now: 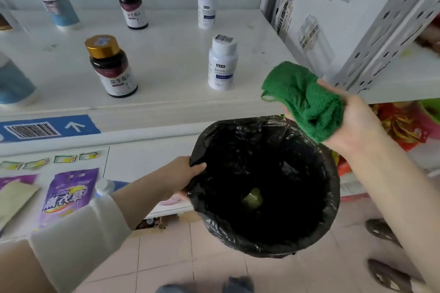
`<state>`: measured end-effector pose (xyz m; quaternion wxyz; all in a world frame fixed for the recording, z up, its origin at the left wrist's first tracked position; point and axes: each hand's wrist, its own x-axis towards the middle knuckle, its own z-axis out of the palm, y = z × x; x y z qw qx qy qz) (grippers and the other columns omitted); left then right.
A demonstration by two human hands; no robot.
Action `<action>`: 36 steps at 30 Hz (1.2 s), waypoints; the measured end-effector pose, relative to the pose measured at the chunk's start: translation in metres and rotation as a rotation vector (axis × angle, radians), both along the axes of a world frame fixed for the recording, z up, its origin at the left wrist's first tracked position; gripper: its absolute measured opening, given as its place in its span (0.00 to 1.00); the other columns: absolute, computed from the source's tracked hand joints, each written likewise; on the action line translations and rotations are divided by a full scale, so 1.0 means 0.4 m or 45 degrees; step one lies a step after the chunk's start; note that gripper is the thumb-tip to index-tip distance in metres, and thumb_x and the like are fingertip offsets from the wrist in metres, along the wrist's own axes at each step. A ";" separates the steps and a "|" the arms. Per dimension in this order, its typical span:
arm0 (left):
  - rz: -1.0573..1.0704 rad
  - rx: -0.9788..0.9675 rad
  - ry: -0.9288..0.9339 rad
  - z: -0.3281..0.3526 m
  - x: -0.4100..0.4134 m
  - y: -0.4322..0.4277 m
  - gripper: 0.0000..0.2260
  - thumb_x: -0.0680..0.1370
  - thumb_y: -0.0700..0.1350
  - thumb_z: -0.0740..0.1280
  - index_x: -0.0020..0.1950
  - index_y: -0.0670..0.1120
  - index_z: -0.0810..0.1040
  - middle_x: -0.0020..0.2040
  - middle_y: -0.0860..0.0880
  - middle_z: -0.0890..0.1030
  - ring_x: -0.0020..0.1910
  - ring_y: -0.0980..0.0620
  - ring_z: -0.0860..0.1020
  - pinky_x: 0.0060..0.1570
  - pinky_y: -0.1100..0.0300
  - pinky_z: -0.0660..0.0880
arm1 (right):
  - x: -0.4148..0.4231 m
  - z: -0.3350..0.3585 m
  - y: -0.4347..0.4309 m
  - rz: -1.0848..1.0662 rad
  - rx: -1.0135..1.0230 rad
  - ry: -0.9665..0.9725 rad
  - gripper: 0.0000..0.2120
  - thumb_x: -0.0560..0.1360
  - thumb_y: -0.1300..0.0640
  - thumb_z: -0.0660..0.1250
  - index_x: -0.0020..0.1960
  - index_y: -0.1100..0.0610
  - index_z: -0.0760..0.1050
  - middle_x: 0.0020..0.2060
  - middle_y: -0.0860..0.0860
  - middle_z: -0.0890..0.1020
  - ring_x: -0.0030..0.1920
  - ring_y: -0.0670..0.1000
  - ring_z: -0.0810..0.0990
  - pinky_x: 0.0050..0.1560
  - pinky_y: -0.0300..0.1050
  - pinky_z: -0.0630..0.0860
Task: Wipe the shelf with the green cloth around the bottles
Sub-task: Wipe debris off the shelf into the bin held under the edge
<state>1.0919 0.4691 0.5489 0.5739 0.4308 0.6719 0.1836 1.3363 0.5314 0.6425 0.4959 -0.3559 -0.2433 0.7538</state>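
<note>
My right hand (357,119) grips the bunched green cloth (304,100) at the front right edge of the white shelf (166,54), just above a bin lined with a black bag (264,185). My left hand (183,176) holds that bin by its left rim, below the shelf edge. On the shelf stand a dark bottle with a gold cap (110,66) and a white bottle (222,62) near the front. Behind them are another gold-capped bottle (132,5), a small white bottle (206,7) and a blue-and-white bottle (56,3).
A large white carton (333,12) fills the shelf's right end beside a perforated metal upright (385,28). A blue bottle (12,81) sits at the left edge. Lower shelf holds a purple pouch (69,195). Tiled floor (166,257) lies below, with shoes at the right.
</note>
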 end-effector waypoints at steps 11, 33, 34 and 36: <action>0.307 0.078 -0.075 0.026 0.051 0.024 0.09 0.80 0.45 0.59 0.55 0.42 0.73 0.45 0.45 0.80 0.44 0.47 0.79 0.43 0.55 0.76 | 0.006 0.110 0.159 -0.005 0.174 0.039 0.17 0.65 0.56 0.63 0.52 0.60 0.76 0.44 0.57 0.85 0.45 0.52 0.83 0.54 0.44 0.79; 0.373 0.069 0.123 0.095 0.001 0.093 0.11 0.78 0.39 0.60 0.58 0.35 0.72 0.53 0.33 0.79 0.47 0.39 0.79 0.42 0.53 0.77 | -0.068 0.114 0.430 -0.283 0.047 -0.307 0.12 0.77 0.52 0.60 0.54 0.56 0.77 0.46 0.52 0.80 0.41 0.51 0.79 0.35 0.39 0.73; 0.374 0.071 0.130 0.097 0.002 0.094 0.11 0.78 0.39 0.60 0.58 0.36 0.73 0.54 0.33 0.79 0.49 0.38 0.80 0.44 0.52 0.77 | -0.075 0.110 0.450 -0.297 0.023 -0.377 0.13 0.76 0.53 0.60 0.56 0.58 0.77 0.47 0.53 0.79 0.39 0.52 0.78 0.32 0.37 0.72; 0.373 0.068 0.121 0.094 0.001 0.094 0.10 0.78 0.39 0.60 0.57 0.38 0.73 0.53 0.34 0.80 0.48 0.38 0.80 0.42 0.53 0.78 | -0.091 0.104 0.488 -0.285 0.018 -0.535 0.10 0.76 0.57 0.57 0.48 0.61 0.75 0.39 0.54 0.75 0.28 0.51 0.73 0.24 0.35 0.72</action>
